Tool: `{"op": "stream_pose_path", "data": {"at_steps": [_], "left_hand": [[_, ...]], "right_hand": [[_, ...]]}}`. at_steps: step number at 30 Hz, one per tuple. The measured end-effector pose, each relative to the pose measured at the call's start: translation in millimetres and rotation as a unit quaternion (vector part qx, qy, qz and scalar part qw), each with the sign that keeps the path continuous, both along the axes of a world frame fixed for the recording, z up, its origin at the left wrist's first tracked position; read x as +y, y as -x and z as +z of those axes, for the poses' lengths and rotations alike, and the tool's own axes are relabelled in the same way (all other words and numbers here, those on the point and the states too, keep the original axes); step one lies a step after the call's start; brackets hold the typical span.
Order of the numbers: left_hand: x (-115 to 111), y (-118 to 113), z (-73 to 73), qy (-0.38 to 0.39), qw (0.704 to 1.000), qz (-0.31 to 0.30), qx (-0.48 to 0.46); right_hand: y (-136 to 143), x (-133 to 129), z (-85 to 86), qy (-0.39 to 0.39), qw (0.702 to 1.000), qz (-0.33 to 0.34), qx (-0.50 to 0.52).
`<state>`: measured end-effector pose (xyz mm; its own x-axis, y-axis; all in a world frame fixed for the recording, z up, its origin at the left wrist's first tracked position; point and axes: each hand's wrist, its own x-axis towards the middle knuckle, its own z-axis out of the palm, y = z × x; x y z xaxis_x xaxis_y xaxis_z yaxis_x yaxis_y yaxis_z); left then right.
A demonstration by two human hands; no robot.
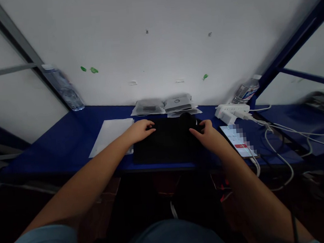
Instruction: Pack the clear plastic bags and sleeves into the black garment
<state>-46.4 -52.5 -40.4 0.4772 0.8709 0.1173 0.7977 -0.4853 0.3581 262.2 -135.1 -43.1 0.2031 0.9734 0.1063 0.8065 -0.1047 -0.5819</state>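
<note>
A black cloth-like item (pixel 163 143) lies on the blue desk in front of me, with a bunched dark part at its upper right. My left hand (pixel 143 130) rests at its upper left edge, thumb and fingers apart with a gap between them. At the right side, my right hand (pixel 204 132) has its thumb and fingers around the edge of the bunched black part. Its fingertips are partly lost against the dark material.
White papers (pixel 109 135) lie left of the black item. Clear packets (pixel 163 105) stand by the wall. On the right are a phone (pixel 236 140), a power strip (pixel 231 111) with white cables, and a bottle (pixel 246 89). Another bottle (pixel 64 88) leans at left.
</note>
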Motion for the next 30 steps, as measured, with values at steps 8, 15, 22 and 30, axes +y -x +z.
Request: {"op": "stream_pose_path", "data": {"at_steps": [8,15,22,30], "left_hand": [[-1.4,-4.6,5.7,-0.003,1.000,0.002,0.003],[-3.3,26.1,19.7,-0.049,0.986,0.121,-0.104],[-1.0,25.6,12.2,-0.074,0.991,0.093,0.061],[-20.4,5.0,14.7,-0.137,0.985,-0.105,0.026]], "right_hand": [[3.1,13.8,4.0,-0.059,0.992,0.077,0.075],[19.3,22.1,12.6,-0.121,0.981,0.066,0.135],[22.4,31.8,1.3,0.003,0.993,0.117,0.035],[20.1,26.9,-0.2,-0.006,0.995,0.088,-0.044]]}}
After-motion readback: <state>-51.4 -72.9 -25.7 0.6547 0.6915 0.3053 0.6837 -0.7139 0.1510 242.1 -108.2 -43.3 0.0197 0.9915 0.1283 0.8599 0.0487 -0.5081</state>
